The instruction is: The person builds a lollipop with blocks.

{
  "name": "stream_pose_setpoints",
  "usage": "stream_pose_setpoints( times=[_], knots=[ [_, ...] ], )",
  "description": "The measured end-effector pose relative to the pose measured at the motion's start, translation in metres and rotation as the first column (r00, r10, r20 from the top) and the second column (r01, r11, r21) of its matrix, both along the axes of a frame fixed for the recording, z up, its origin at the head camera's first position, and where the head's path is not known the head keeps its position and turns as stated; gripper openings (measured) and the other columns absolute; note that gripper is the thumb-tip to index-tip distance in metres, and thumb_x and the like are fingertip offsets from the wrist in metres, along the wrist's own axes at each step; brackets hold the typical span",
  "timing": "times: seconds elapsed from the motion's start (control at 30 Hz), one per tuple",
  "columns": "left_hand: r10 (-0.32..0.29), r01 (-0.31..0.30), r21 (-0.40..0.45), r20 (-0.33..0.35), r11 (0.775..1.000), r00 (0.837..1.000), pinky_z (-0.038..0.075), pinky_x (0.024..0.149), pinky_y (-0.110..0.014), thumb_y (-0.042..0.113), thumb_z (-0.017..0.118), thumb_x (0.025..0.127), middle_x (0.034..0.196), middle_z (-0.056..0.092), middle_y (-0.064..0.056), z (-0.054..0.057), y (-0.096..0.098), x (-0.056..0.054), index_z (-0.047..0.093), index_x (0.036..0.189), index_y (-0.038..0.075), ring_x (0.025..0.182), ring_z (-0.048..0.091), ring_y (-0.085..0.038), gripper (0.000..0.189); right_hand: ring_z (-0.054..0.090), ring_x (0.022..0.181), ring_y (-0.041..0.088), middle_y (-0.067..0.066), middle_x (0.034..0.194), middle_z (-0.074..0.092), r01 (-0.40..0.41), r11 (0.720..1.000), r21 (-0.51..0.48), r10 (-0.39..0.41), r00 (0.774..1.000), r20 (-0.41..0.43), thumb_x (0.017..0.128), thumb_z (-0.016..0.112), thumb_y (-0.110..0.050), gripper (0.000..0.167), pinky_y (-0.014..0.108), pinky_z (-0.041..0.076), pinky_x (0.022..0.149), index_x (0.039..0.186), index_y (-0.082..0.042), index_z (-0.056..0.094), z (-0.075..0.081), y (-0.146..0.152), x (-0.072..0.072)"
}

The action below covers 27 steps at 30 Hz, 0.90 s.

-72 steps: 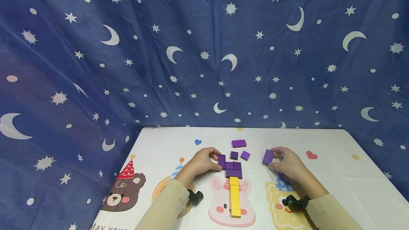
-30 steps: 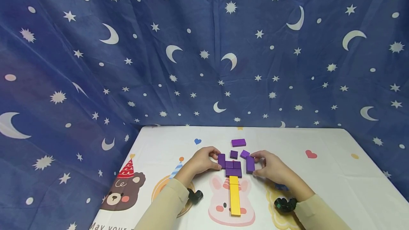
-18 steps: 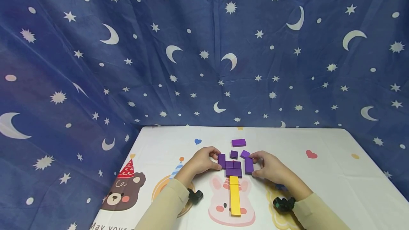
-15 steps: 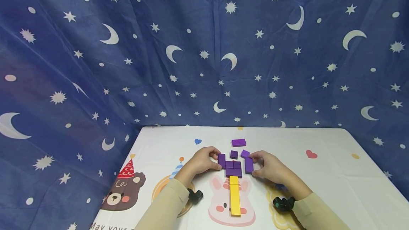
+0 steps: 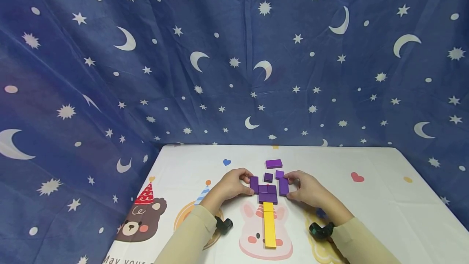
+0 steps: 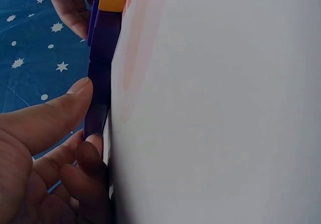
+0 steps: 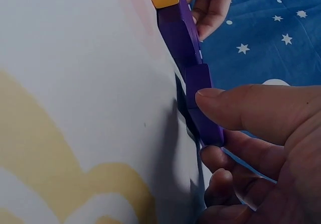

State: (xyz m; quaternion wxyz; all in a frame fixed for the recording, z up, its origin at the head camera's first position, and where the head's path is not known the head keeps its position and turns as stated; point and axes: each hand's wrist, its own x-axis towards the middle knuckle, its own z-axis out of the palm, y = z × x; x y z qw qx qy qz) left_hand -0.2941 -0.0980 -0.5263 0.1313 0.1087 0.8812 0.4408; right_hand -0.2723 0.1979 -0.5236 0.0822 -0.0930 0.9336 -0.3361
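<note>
My left hand point(image 5: 233, 184) pinches an upright-lying purple block point(image 5: 254, 185) against the left side of a small group of purple blocks point(image 5: 268, 198). In the left wrist view, its thumb point(image 6: 83, 96) and fingertips sit at that block's near end. On the group's other side, my right hand point(image 5: 307, 188) holds a second purple block point(image 5: 283, 186) between thumb and fingers, very near the group. A small purple cube point(image 5: 279, 174) stands at this block's far end. From the group, a line of yellow blocks point(image 5: 269, 231) runs towards me.
Beyond the group lie another small purple cube point(image 5: 268, 177) and a purple oblong block point(image 5: 273, 164). The white tablecloth point(image 5: 384, 199) has printed cartoon animals. A blue curtain point(image 5: 205, 93) with moons and stars hangs behind the table.
My right hand has carried its purple block leftwards to the group's right side. The small cube beside it has turned and shifted slightly left. My left hand has stayed in place.
</note>
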Motion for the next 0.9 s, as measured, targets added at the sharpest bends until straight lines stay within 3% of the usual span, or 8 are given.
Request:
stream_pose_setpoints(
  times=[0.4,0.9],
  knots=[
    [0.000,0.000,0.013,0.002,1.000,1.000,0.046,0.094,-0.041,0.015,0.097,0.076,0.100,0.069,0.001,-0.0006,-0.0003,0.0003,0.073,0.121,0.016,0.094,0.059,-0.017,0.051,0.064,0.112,0.028,0.006,0.121,0.069,-0.005,1.000,-0.014,0.004,1.000,-0.019,0.078,0.092,-0.012,0.064,0.057,0.053,0.108,0.138,-0.008,0.068,-0.0001,-0.0061,-0.0082],
    [-0.001,0.001,0.017,0.003,1.000,1.000,0.045,0.094,-0.041,0.015,0.097,0.076,0.101,0.069,0.000,-0.0008,-0.0005,-0.0003,0.073,0.120,0.017,0.094,0.058,-0.017,0.050,0.059,0.102,0.023,0.003,0.117,0.069,-0.036,0.999,0.004,0.037,0.999,-0.014,0.076,0.094,-0.013,0.065,0.047,0.052,0.097,0.136,-0.008,0.069,-0.0001,-0.0042,-0.0061]
  ],
)
